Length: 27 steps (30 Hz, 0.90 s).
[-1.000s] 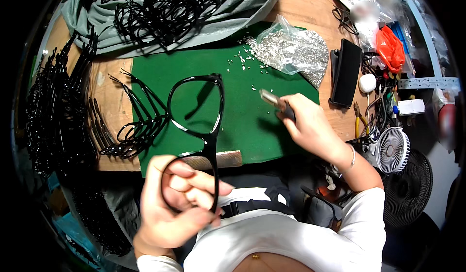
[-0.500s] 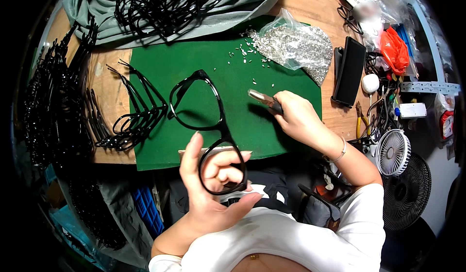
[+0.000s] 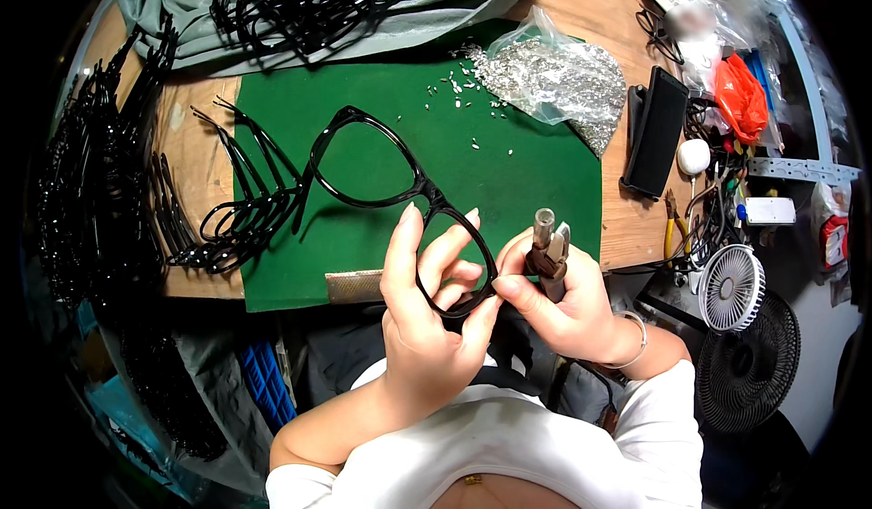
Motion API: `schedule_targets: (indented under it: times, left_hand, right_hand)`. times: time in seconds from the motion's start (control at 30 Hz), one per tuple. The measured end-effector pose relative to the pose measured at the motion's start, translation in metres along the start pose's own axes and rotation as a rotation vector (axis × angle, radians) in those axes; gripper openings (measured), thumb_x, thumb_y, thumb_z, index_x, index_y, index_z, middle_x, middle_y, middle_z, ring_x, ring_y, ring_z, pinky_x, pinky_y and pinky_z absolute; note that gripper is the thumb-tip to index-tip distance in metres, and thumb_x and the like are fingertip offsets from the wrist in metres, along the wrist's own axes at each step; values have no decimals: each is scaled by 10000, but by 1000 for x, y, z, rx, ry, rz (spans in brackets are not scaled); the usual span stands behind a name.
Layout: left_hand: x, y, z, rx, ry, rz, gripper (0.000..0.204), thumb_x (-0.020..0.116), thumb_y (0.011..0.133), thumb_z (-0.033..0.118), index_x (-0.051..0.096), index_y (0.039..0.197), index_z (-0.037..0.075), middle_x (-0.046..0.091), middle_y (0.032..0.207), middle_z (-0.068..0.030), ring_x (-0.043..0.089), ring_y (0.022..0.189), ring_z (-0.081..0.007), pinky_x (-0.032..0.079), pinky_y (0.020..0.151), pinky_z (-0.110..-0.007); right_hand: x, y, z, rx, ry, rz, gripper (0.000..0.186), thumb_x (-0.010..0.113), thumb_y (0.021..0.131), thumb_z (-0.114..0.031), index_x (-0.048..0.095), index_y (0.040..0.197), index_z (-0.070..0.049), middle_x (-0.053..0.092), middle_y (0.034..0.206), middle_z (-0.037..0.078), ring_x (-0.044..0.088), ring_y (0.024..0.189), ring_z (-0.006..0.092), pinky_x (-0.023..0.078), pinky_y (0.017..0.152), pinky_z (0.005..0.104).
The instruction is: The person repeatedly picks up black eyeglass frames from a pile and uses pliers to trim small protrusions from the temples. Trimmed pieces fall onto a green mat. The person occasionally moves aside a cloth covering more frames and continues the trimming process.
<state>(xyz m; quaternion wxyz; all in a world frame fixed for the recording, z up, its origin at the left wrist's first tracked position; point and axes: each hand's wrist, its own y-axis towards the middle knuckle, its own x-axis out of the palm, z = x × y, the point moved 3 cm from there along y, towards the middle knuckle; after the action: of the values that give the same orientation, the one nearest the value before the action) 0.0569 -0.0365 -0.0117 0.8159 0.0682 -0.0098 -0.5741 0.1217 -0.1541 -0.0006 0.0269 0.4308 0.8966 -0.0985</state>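
My left hand [image 3: 429, 336] grips a black glossy eyeglass frame [image 3: 413, 168] by its lower rim; the upper rim extends over the green mat [image 3: 536, 182], with a temple arm angled down-left. In my right hand [image 3: 563, 309] is a pair of metal pliers [image 3: 550, 246], tips pointing upward, while that thumb meets the rim beside my left thumb. A metal strip [image 3: 354, 286] lies at the mat's front edge. Small silver pieces [image 3: 459, 87] are scattered near a clear bag [image 3: 554, 73] of them at the back right.
Stacked frames [image 3: 245, 227] and dense bundles of black frames [image 3: 109, 191] lie left. Grey cloth [image 3: 173, 28] holds more behind. At right are a black phone-like object [image 3: 658, 128], yellow-handled pliers [image 3: 672, 218], red plastic bag [image 3: 740, 96], cables, a white fan [image 3: 731, 286] and a black fan [image 3: 767, 373].
My left hand has moved up and right with the frame. My right hand has come down toward it, turning the pliers upright, and now touches the frame's rim.
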Motion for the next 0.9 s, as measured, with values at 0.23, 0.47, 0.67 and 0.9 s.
schedule_targets:
  times: [0.23, 0.47, 0.67, 0.9]
  left_hand:
    - [-2, -1, 0, -28, -47, -95, 864, 619, 699, -88, 37, 1322, 53, 443, 1197, -179, 518, 917, -143, 464, 829, -256]
    - [-27, 6, 19, -205, -240, -241, 890, 625, 702, -78, 3, 1321, 74, 440, 1216, -198, 524, 1033, -218, 454, 869, -315]
    - [-52, 3, 30, -218, -461, -195, 852, 601, 708, -111, 14, 1305, 49, 431, 1224, -224, 552, 913, -143, 469, 812, -259]
    - [-54, 4, 29, -265, -444, -241, 850, 595, 721, -104, 8, 1315, 58, 430, 1221, -246, 565, 825, -103, 460, 744, -225]
  right_hand:
    - [-2, 7, 0, 483, 425, -160, 197, 621, 807, -192, 513, 840, -31, 503, 735, -17, 444, 666, 43, 373, 598, 191]
    - [11, 10, -20, 451, 527, -389, 166, 572, 838, -162, 500, 893, -23, 518, 829, 9, 474, 786, 76, 405, 722, 229]
    - [-4, 5, -28, 315, -5, -580, 237, 553, 844, -201, 522, 957, 5, 549, 800, 43, 498, 746, 68, 426, 655, 229]
    - [7, 16, -55, 325, -214, -893, 373, 471, 873, -313, 501, 956, 49, 555, 768, 193, 563, 723, 300, 438, 639, 366]
